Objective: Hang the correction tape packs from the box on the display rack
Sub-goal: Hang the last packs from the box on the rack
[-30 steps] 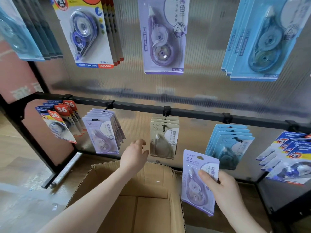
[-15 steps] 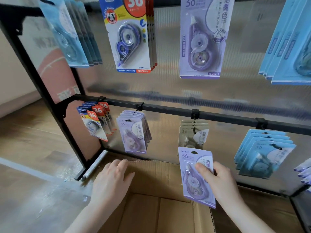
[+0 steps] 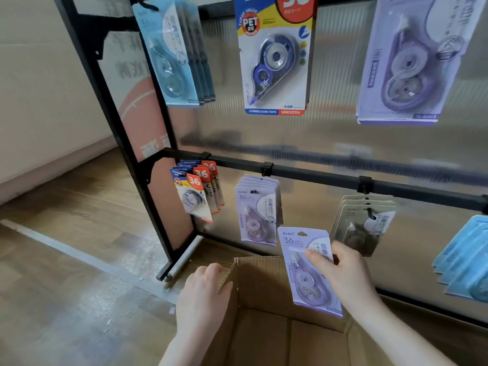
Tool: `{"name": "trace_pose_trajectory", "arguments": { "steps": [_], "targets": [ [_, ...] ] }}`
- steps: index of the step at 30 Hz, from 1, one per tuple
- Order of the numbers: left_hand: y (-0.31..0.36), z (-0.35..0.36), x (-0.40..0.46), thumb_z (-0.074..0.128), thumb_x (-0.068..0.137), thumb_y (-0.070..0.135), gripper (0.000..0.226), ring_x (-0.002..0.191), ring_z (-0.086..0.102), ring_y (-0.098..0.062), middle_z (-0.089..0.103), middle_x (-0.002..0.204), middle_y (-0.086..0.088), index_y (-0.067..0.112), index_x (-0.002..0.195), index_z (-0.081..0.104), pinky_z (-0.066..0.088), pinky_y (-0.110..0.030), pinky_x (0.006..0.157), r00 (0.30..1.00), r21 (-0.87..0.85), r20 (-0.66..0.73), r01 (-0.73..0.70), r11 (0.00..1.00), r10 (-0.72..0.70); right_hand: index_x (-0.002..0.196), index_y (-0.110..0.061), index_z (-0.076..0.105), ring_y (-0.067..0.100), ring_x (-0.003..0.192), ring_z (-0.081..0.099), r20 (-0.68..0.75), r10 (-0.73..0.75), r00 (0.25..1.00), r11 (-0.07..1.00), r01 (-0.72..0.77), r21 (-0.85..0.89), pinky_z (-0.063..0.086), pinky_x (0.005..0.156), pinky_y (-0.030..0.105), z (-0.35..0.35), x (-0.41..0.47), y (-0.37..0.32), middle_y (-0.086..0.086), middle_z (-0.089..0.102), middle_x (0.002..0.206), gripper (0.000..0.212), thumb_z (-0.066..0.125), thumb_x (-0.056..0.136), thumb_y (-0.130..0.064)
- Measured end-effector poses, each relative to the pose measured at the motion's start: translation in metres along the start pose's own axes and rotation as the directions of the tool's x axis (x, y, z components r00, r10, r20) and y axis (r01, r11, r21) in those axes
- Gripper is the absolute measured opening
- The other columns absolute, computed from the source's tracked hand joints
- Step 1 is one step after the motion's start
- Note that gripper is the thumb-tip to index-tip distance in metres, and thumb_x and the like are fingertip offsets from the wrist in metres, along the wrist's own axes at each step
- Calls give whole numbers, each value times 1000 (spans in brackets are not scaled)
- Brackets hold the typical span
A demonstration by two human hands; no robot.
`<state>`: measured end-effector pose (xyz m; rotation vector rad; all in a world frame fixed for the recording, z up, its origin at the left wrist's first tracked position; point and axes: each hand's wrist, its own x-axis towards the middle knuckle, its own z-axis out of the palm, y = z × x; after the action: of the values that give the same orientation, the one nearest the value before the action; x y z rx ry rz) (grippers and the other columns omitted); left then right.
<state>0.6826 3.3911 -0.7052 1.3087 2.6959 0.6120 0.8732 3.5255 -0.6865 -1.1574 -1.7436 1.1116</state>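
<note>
My right hand [image 3: 343, 276] pinches a purple correction tape pack [image 3: 307, 273] by its right side, thumb on the front, upright above the open cardboard box [image 3: 264, 286]. My left hand [image 3: 204, 294] rests on the box's left flap corner, fingers curled over the edge. Just up and left of the held pack, a stack of matching purple packs [image 3: 257, 215] hangs from a hook on the black lower rail [image 3: 303, 173] of the display rack. The inside of the box shows only bare cardboard from here.
Red-and-blue packs [image 3: 196, 191] hang left of the purple stack, beige packs [image 3: 363, 223] to its right, light blue packs [image 3: 464, 257] at far right. Larger packs hang on the upper row. The rack's black post [image 3: 111, 122] and foot stand on wooden floor [image 3: 66, 260] at left.
The view has swung left and closer to the rack. My left hand dropped from mid-air onto the box's left flap. The purple pack in my right hand moved nearer the purple stack.
</note>
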Motion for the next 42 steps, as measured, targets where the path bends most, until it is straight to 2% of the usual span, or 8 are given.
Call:
{"name": "trace_pose_trajectory", "arguments": {
  "steps": [4, 8, 12, 20, 24, 32, 37, 42],
  "targets": [
    [-11, 4, 7, 46, 95, 46, 37, 124, 42, -10, 47, 131, 13, 35, 130, 44, 38, -24, 95, 1000, 14, 12, 21, 1000, -22, 78, 4, 64, 17, 61, 51, 23, -44, 999, 999, 45, -12, 38, 58, 33, 17, 7, -11, 12, 66, 69, 24, 69, 83, -19],
    [-21, 6, 13, 47, 95, 46, 39, 124, 43, -11, 48, 132, 12, 34, 131, 43, 38, -25, 96, 999, 19, 19, 50, 999, -51, 62, -3, 53, 3, 45, 40, 3, -44, 999, 999, 44, -28, 29, 51, 28, 33, 18, -26, -8, 52, 47, 34, 67, 85, -24],
    [-31, 8, 17, 50, 93, 47, 37, 122, 45, -11, 50, 128, 13, 35, 127, 47, 41, -26, 92, 997, -4, 24, 75, 997, -75, 54, -19, 43, -5, 45, 48, 9, -82, 997, 995, 82, -56, 30, 42, 12, 49, 30, -44, -16, 51, 43, 40, 64, 88, -25],
    [-42, 11, 23, 50, 93, 44, 35, 122, 44, -9, 49, 126, 14, 35, 126, 47, 38, -23, 92, 997, -30, 21, 79, 996, -78, 87, -14, 62, 7, 73, 63, 9, -126, 992, 991, 126, -51, 43, 51, 18, 81, 53, -54, -8, 66, 81, 13, 63, 89, -27],
    [-46, 16, 27, 51, 92, 42, 31, 118, 47, -10, 52, 122, 12, 32, 121, 50, 42, -25, 86, 997, -37, 22, 71, 997, -70, 77, -10, 59, 3, 60, 53, -15, -125, 992, 992, 125, -19, 33, 43, 10, 86, 61, -62, -7, 60, 68, 21, 61, 90, -26],
    [-46, 23, 31, 50, 93, 40, 34, 119, 46, -9, 51, 123, 13, 31, 126, 49, 41, -24, 87, 998, -78, 35, 56, 995, -53, 57, -18, 41, 3, 47, 41, -69, -152, 986, 987, 148, -55, 27, 43, 14, 94, 71, -71, -11, 43, 52, 38, 63, 89, -21],
    [-43, 24, 31, 51, 92, 40, 33, 119, 47, -9, 52, 122, 13, 31, 124, 51, 41, -24, 87, 998, -104, 31, 50, 993, -47, 85, -19, 59, 1, 58, 46, -90, -194, 977, 980, 189, -62, 35, 48, 10, 97, 67, -67, -13, 53, 67, 6, 63, 89, -18],
    [-41, 26, 32, 50, 92, 39, 32, 118, 47, -9, 52, 120, 14, 31, 122, 51, 41, -23, 88, 999, -116, 25, 39, 992, -36, 91, -21, 59, -2, 67, 49, -146, -240, 960, 970, 233, -62, 36, 54, 6, 96, 67, -68, -16, 57, 79, 9, 62, 89, -13]
  ]
}}
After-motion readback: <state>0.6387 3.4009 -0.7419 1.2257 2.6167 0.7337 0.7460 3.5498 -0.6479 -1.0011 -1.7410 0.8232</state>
